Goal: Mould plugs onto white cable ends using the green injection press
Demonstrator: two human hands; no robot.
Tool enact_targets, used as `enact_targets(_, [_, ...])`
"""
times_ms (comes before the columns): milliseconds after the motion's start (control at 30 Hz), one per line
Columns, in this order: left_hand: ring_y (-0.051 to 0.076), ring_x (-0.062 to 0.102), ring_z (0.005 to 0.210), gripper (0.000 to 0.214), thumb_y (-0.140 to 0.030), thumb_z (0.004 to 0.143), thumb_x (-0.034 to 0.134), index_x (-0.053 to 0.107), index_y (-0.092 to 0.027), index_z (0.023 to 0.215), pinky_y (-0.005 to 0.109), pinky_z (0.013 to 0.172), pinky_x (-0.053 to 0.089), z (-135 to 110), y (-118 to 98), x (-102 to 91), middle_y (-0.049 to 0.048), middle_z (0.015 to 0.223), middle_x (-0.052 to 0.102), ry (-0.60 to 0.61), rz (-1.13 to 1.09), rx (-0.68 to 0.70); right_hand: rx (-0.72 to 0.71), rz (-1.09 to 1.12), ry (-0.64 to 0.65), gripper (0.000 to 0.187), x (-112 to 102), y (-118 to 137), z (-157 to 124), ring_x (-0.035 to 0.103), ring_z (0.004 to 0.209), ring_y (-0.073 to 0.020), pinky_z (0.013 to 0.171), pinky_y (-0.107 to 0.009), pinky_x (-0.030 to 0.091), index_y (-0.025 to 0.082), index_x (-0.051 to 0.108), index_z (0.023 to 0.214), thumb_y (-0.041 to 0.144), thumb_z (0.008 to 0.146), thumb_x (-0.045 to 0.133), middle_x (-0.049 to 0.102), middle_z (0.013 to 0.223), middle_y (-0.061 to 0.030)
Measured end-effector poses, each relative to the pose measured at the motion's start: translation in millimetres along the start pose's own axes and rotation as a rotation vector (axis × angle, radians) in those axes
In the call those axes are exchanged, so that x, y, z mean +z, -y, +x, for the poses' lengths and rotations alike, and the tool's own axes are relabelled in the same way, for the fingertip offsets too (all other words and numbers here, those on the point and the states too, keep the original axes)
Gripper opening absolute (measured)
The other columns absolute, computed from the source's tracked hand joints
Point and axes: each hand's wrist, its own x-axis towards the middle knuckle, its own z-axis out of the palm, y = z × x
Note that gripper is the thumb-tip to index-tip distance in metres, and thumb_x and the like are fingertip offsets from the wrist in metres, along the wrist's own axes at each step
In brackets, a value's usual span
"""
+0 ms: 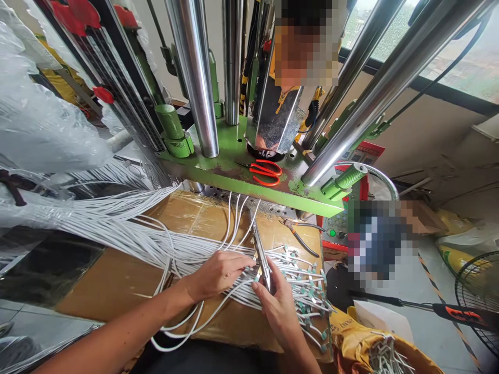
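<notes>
A thick bundle of white cables lies across a cardboard-covered bench, their ends tipped with small teal connectors. My left hand rests on the cables with fingers curled, pinching cable ends. My right hand is closed round a long metal tool that points up toward the machine. Several cables run up into the metal plate under the green platform.
Orange-handled scissors lie on the green machine platform between chrome columns. Pliers lie on the cardboard at right. A yellow bag of cable pieces sits lower right, a fan beyond. Another person stands behind the machine.
</notes>
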Motion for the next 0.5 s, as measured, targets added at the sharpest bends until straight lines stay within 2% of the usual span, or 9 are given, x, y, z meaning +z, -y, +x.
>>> enact_targets(133, [0.016, 0.07, 0.09, 0.032, -0.006, 0.086, 0.045, 0.067, -0.018, 0.106, 0.027, 0.083, 0.055, 4, 3, 1.5, 0.0045, 0.098, 0.074, -0.055, -0.056, -0.052, -0.029, -0.019, 0.002, 0.069, -2, 3, 1, 0.059, 0.088, -0.0205, 0.078, -0.029, 0.048, 0.016, 0.047, 0.14, 0.046, 0.081, 0.065, 0.067, 0.097, -0.0068])
enact_targets(233, [0.015, 0.068, 0.089, 0.026, -0.013, 0.089, 0.05, 0.071, -0.019, 0.103, 0.025, 0.082, 0.053, 11, -3, -8.2, 0.0044, 0.097, 0.072, -0.026, -0.13, -0.142, -0.042, 0.012, 0.002, 0.065, -7, 7, 1, 0.059, 0.094, -0.021, 0.08, -0.028, 0.048, 0.017, 0.052, 0.136, 0.046, 0.079, 0.068, 0.067, 0.103, -0.0074])
enact_targets(300, [0.014, 0.066, 0.084, 0.022, -0.019, 0.089, 0.054, 0.073, -0.019, 0.1, 0.022, 0.076, 0.053, 16, -10, -17.3, 0.0042, 0.093, 0.07, -0.032, -0.183, -0.255, -0.023, 0.028, -0.009, 0.064, -12, 8, 0, 0.058, 0.083, -0.0189, 0.074, -0.028, 0.048, 0.017, 0.055, 0.133, 0.045, 0.077, 0.07, 0.066, 0.093, -0.0051])
enact_targets(433, [0.01, 0.059, 0.055, 0.022, -0.031, 0.085, 0.062, 0.07, -0.014, 0.096, 0.019, 0.051, 0.047, 22, -17, -27.1, -0.0017, 0.067, 0.064, -0.171, -0.265, -0.562, 0.04, 0.091, -0.009, 0.065, -19, 4, -2, 0.048, 0.06, -0.0127, 0.059, -0.026, 0.044, 0.017, 0.055, 0.132, 0.044, 0.075, 0.072, 0.056, 0.071, 0.0026])
enact_targets(500, [0.01, 0.058, 0.052, 0.019, -0.029, 0.086, 0.061, 0.068, -0.015, 0.095, 0.019, 0.051, 0.047, 24, -15, -25.8, -0.0028, 0.064, 0.065, -0.152, -0.22, -0.529, 0.054, 0.122, 0.001, 0.064, -20, 1, -1, 0.044, 0.056, -0.011, 0.053, -0.024, 0.041, 0.019, 0.055, 0.133, 0.044, 0.075, 0.071, 0.053, 0.068, 0.004])
